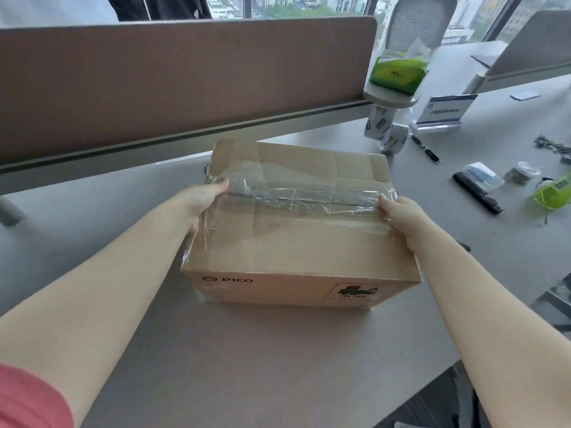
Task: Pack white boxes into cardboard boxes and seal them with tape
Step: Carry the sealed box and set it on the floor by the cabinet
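Squarely between left hand point(202, 197) and right hand point(401, 216) sits the cardboard box point(296, 242).

Soft daylight from windows point(309, 6) behind — edges bowed, slightly blurred

A plain tan corrugated cardboard box point(296, 242) with black "PICO" lettering and a black printed label sits on my pale grey desk point(247, 366), its seam under clear glossy tape point(306, 196). My sleeve point(27, 400) is coral pink. Behind stands a dull brown desk partition point(173, 81); to my right, a bright green tissue pack point(397, 72) and a black pen point(425, 147).
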{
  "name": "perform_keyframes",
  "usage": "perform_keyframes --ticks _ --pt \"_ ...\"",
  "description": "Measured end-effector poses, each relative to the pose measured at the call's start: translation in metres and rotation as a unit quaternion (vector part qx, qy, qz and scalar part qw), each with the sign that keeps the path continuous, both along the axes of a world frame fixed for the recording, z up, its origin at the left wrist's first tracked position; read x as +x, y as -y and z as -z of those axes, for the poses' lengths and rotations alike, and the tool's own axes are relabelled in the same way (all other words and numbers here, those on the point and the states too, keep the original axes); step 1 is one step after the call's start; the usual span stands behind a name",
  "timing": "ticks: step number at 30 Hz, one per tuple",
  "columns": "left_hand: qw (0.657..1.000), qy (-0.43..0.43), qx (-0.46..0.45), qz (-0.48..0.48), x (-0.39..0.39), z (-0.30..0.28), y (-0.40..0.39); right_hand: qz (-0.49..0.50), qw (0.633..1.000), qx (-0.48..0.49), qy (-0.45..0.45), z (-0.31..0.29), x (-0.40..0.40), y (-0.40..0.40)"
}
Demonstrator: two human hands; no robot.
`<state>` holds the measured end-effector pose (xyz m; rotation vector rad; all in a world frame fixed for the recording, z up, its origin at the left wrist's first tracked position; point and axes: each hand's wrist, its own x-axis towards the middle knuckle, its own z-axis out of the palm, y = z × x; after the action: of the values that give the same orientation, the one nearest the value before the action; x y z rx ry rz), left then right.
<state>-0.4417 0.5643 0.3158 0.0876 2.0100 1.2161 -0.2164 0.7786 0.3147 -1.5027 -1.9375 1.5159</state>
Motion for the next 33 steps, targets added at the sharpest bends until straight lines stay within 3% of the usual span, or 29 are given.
perform_keyframes --ticks 7,14,21,27,33 --pt "0.994 -0.040 0.023 0.102 0.043 -0.036 -0.020 0.075 0.996 0.023 -0.034 -0.027 0.079 0.012" --pt "0.960 -0.121 0.044 0.249 0.133 -0.047 -0.043 0.170 0.982 0.050 -0.060 -0.045 0.199 0.035" --pt "0.941 -0.046 0.111 0.317 0.244 -0.051 -0.064 0.273 0.960 0.058 -0.034 -0.066 0.335 0.085" --pt "0.881 0.020 0.169 0.442 0.343 -0.052 -0.099 0.418 0.905 0.076 0.011 -0.079 0.436 0.134" --pt "0.806 0.077 0.154 0.566 0.437 -0.053 -0.127 0.573 0.816 0.075 0.030 -0.093 0.513 0.208"
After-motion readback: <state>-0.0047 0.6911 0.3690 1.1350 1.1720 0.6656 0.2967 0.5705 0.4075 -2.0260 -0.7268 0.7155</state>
